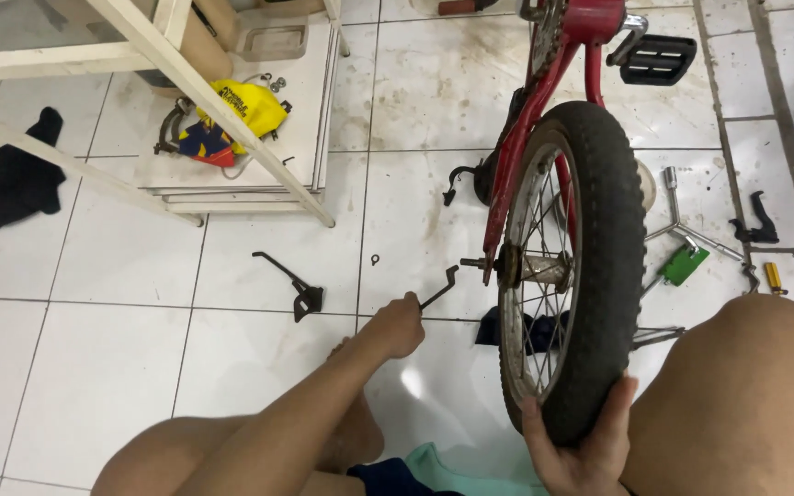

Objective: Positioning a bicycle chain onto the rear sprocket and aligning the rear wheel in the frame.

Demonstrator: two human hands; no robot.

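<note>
The left hand (397,326) reaches out over the white tiled floor (94,367), fingers closed around one end of a bent black wrench (440,287), whose other end points toward the axle (476,263) of a wheel (570,266). The right hand (585,450) grips the bottom of the black knobbly tyre, thumb on the near side and fingers wrapped round the tread. The wheel stands upright in the fork of a red bike (544,83) turned upside down, a black pedal (657,58) showing above it. A black kickstand (294,283) lies on the floor left of the wrench, well apart. A three-way socket wrench (682,220) and a green tag (684,264) lie right of the wheel. A yellow bag (236,108) sits on stacked tiles (314,92) farther off.
</note>
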